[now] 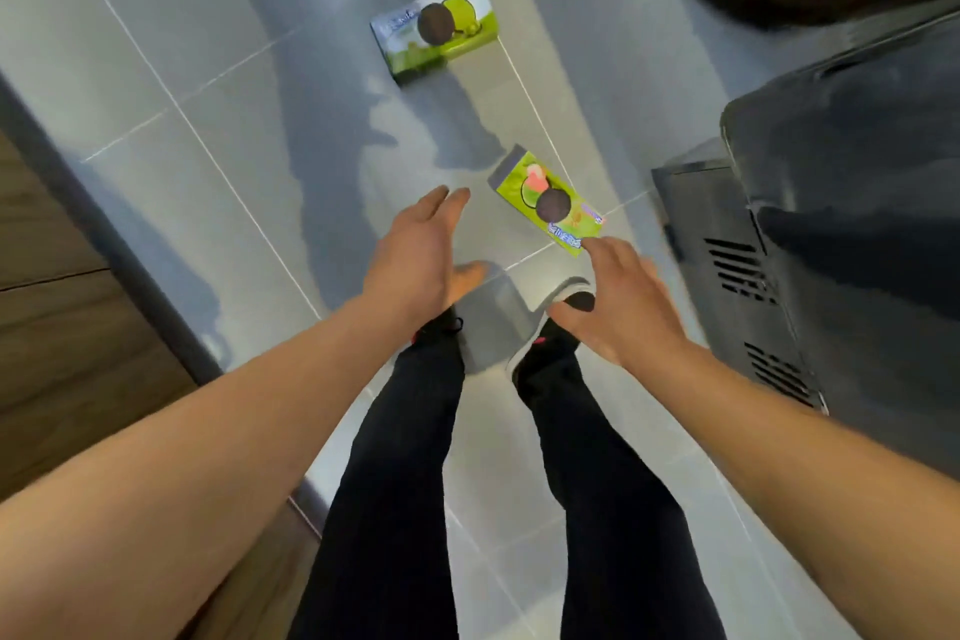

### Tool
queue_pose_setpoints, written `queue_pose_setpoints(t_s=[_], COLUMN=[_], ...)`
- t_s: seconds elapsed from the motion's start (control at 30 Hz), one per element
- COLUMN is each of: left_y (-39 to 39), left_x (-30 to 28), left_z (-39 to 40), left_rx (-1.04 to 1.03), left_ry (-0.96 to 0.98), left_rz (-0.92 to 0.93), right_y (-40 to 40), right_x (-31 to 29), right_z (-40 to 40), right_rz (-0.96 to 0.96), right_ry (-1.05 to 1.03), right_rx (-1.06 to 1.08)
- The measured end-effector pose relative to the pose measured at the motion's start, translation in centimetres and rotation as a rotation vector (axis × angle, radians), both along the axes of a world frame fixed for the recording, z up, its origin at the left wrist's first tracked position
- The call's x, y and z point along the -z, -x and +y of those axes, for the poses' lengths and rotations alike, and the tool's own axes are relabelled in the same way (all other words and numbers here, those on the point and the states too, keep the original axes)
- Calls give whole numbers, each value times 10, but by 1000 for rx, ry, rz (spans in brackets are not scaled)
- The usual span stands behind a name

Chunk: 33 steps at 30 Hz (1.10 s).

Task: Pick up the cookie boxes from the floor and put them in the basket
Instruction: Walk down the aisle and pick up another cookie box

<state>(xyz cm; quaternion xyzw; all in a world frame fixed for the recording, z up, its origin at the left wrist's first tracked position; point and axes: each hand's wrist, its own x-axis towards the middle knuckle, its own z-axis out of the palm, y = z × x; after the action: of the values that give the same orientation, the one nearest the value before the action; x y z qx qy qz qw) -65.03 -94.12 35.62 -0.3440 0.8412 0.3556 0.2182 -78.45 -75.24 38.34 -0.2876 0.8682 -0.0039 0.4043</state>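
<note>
Grey floor tiles (pixel 171 42) with thin pale joints fill most of your view, and shadows of your arms fall across them. At the far left edge you see a wooden panel (pixel 52 327) with a dark strip along its base.

Your left hand (pixel 415 255) reaches forward above the floor, fingers straight and together, thumb out to the side, and it holds nothing. Beyond it, well apart from both hands, the far cookie box (pixel 434 29) lies flat on the tiles, green and white with a dark round cookie printed on it. The near cookie box (pixel 548 203), bright green, also lies flat, turned at an angle. Your right hand (pixel 618 301) is spread, palm down, fingers loosely extended, and its fingertips are at the near corner of this box; I cannot tell if they touch it. Nothing is gripped.

Your black trousers and black shoes (pixel 550 343) stand below the hands. At the right side stands a dark grey unit (pixel 753 286) with vent slots.
</note>
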Motion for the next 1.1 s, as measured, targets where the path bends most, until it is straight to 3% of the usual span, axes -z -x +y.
queue_pose_setpoints(t_s=[0.33,0.5,0.6,0.73,0.83,0.97,1.1], left_y=[96,122,129,134,118,86,46], left_x=[280,382,411,408,373,269,118], left_z=[15,26,29,21,7,-14,-33], left_rx=[252,404,417,457,472,599,520], left_ry=[116,211,292,335,285,201,125], left_rz=[44,90,163,199,129,37,51], right_y=[69,71,68,69,64,47,26], right_x=[295,391,418,413,373,269,134], right_z=[10,19,25,25,17,6,-6], right_rz=[35,113,243,262,215,96,-7], right_ry=[-37,-37,3,45,92,109,144], right_rx=[109,22,-39,-47,-87,-191,-266])
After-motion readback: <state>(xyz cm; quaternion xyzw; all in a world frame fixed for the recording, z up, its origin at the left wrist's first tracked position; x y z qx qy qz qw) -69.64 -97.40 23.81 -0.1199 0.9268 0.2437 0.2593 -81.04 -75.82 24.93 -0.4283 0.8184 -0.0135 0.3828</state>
